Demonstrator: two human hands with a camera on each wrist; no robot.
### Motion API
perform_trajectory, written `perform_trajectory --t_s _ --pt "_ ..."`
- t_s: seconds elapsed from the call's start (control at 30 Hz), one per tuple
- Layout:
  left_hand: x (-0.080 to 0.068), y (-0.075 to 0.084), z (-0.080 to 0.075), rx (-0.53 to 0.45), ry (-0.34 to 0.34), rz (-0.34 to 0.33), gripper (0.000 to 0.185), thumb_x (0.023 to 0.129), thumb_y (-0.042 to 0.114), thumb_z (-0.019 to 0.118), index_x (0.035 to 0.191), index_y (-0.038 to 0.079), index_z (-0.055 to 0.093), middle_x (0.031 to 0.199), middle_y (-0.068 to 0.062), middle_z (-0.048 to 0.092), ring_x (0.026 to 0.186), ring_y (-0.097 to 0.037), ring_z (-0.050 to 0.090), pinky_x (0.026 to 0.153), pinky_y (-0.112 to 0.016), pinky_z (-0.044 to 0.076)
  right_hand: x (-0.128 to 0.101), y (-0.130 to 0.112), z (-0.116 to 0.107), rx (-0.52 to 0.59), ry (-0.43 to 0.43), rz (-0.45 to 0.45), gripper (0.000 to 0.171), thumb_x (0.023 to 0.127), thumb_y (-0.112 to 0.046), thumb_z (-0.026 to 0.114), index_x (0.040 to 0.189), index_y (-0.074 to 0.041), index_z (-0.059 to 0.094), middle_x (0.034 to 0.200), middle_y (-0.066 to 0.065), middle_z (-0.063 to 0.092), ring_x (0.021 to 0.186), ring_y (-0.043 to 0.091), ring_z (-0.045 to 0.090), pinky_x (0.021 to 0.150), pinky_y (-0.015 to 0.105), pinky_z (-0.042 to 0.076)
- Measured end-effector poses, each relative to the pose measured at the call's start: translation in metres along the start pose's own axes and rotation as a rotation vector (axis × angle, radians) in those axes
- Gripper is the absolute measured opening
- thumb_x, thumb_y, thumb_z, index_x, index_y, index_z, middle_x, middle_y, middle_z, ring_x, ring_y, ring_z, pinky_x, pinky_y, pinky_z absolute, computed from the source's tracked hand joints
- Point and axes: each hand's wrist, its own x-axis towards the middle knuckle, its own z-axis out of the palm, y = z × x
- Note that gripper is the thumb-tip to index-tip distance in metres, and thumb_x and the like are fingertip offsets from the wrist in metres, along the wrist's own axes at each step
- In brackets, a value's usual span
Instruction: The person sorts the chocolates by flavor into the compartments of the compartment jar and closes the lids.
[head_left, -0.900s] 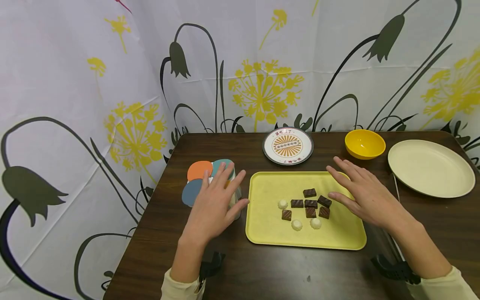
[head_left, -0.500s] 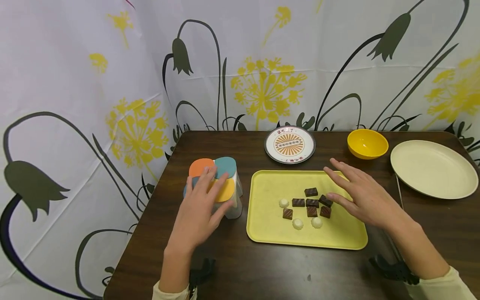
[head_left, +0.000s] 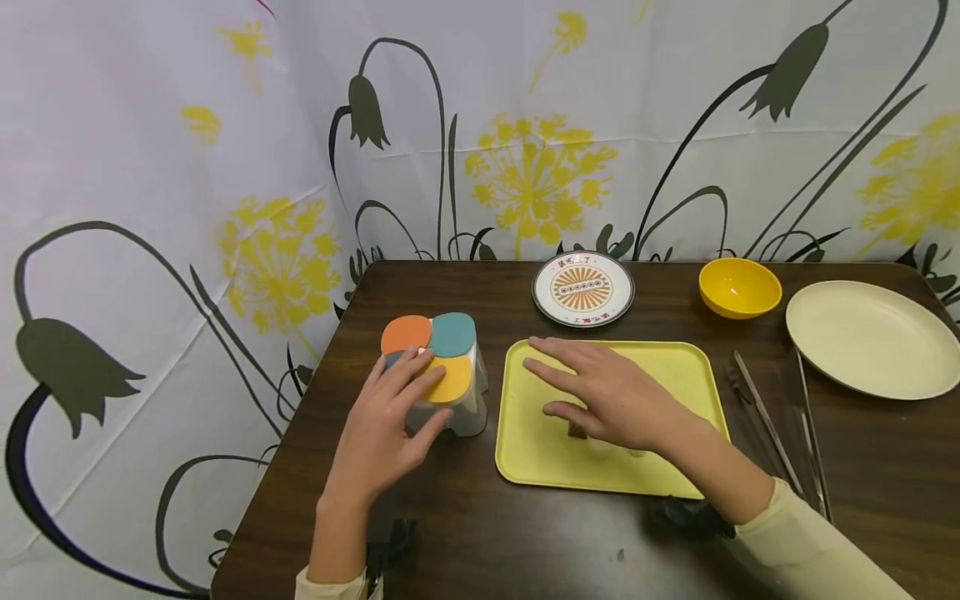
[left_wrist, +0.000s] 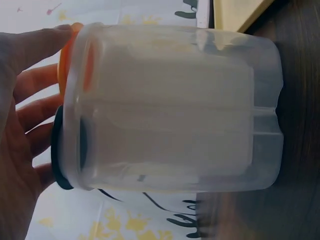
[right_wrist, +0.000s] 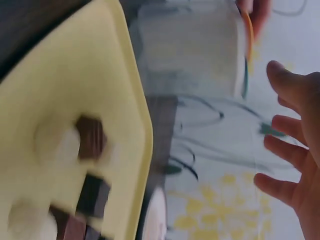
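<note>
A clear plastic storage container (head_left: 468,414) with orange, teal, blue and yellow lids stands upright on the table's left side. My left hand (head_left: 378,425) is over its top, fingers spread, fingertips at the lids; the left wrist view shows the translucent container body (left_wrist: 170,110) below the fingers. My right hand (head_left: 611,398), fingers extended and holding nothing, hovers above the yellow tray (head_left: 678,362). Most sweets on it are hidden behind that hand in the head view. In the right wrist view, blurred, lie a brown chocolate (right_wrist: 91,137) and a white sweet (right_wrist: 56,141).
Behind the tray are a round patterned plate (head_left: 582,289) and a yellow bowl (head_left: 740,288). A cream oval platter (head_left: 873,340) lies at the right. Long thin metal utensils (head_left: 772,429) rest beside the tray. A flower-print cloth (head_left: 517,75) hangs at the back.
My right hand has swept left from the tray's right side to over its middle, uncovering the metal utensils. My left hand has shifted slightly left and down, closer over the container's lids.
</note>
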Motion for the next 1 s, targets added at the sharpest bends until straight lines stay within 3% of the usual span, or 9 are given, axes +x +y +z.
perform_trajectory --t_s 0.17,0.37,0.7,1.0 --pt "0.005 -0.003 0.006 -0.022 0.012 0.022 0.055 0.084 0.036 0.071 0.133 0.013 0.058 0.142 -0.006 0.049 0.136 -0.025 0.04 0.111 -0.058 0.023 0.027 -0.012 0.018 0.001 0.024 -0.085 0.059 0.093 -0.035 0.061 0.146 -0.016 0.042 0.153 0.006 0.034 0.139 0.024 0.034 0.109 0.045 0.034" --pt "0.007 -0.007 0.012 -0.037 0.038 0.03 0.054 0.086 0.038 0.068 0.132 0.01 0.058 0.141 -0.007 0.051 0.134 -0.025 0.043 0.111 -0.058 0.023 0.048 -0.021 0.038 -0.05 0.044 -0.115 0.062 0.092 -0.035 0.062 0.147 -0.017 0.039 0.154 0.006 0.032 0.142 0.023 0.029 0.108 0.048 0.034" --pt "0.005 -0.008 0.022 -0.057 0.119 0.048 0.052 0.089 0.044 0.062 0.13 0.012 0.061 0.139 -0.006 0.054 0.132 -0.028 0.045 0.11 -0.057 0.026 0.057 -0.026 0.049 -0.079 0.034 -0.129 0.049 0.094 -0.033 0.059 0.14 -0.018 0.051 0.147 0.003 0.044 0.137 0.018 0.037 0.108 0.045 0.035" --pt "0.003 -0.01 0.023 -0.024 0.136 0.034 0.053 0.088 0.043 0.061 0.132 0.015 0.06 0.137 -0.004 0.056 0.13 -0.026 0.047 0.11 -0.055 0.028 0.067 -0.027 0.053 -0.083 0.072 -0.145 0.045 0.095 -0.03 0.058 0.138 -0.018 0.053 0.145 0.005 0.047 0.134 0.021 0.043 0.103 0.042 0.041"
